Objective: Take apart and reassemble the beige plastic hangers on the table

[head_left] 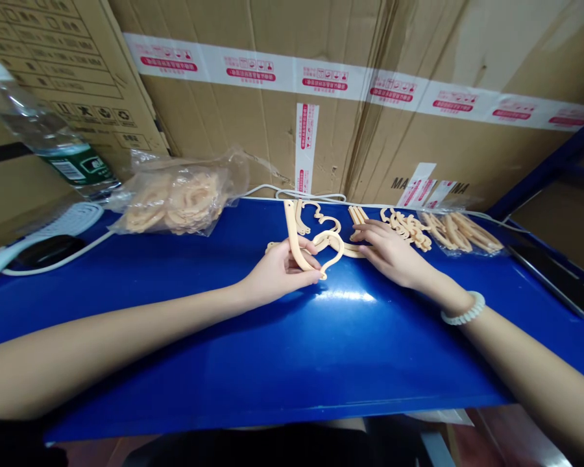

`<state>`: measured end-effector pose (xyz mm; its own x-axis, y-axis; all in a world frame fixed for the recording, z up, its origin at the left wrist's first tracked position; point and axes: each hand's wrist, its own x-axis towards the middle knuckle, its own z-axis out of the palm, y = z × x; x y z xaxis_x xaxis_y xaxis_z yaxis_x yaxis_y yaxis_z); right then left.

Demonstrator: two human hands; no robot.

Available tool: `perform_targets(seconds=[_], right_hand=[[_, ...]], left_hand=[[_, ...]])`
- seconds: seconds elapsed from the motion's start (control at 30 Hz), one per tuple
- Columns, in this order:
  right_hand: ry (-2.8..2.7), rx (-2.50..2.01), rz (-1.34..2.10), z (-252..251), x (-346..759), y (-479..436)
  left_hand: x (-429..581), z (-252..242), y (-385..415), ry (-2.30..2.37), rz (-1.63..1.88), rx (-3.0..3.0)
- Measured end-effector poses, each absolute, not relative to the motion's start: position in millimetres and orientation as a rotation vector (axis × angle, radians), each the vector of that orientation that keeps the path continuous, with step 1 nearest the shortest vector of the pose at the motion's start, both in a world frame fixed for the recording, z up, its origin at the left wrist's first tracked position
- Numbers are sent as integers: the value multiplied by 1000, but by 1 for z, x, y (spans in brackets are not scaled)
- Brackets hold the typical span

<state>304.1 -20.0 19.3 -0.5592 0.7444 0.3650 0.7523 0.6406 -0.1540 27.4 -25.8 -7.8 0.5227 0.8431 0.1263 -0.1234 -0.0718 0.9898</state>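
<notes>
My left hand [285, 269] pinches a curved beige piece [293, 235] joined or laid against a hooked beige piece [339, 250] near the middle of the blue table. My right hand [389, 251] reaches over a small stack of straight beige pieces [356, 214], its fingertips at the stack; whether it grips one cannot be made out. More curved beige pieces [329, 224] lie just behind my left hand. To the right of the stack is a pile of hook-shaped beige pieces [409, 228].
On the blue table [253, 370], a plastic bag of beige parts [175, 198], a water bottle [73, 155], a white brush-like object [68, 222] and a black object [51, 251] sit left. Bagged parts [462, 232] and a phone [555, 279] lie right. Cardboard boxes [253, 123] stand behind.
</notes>
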Motion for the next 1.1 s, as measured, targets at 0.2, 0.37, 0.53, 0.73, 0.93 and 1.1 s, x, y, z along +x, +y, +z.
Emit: perform_targets(seconds=[0.2, 0.37, 0.53, 0.73, 0.93, 1.1], right_hand=[[-2526, -1226, -18, 15, 306, -17], [-2557, -1231, 5, 14, 308, -13], [-2597, -1162, -7, 16, 313, -10], [-2621, -1083, -30, 21, 315, -9], [-2533, -1055, -112, 18, 318, -5], [-2577, -1139, -251, 18, 318, 3]], left_hand=[[27, -11, -24, 644, 926, 1433], [27, -11, -24, 649, 927, 1415], [27, -10, -24, 658, 930, 1416], [27, -9, -26, 683, 916, 1425], [26, -9, -26, 682, 913, 1428], [28, -9, -26, 673, 926, 1431]])
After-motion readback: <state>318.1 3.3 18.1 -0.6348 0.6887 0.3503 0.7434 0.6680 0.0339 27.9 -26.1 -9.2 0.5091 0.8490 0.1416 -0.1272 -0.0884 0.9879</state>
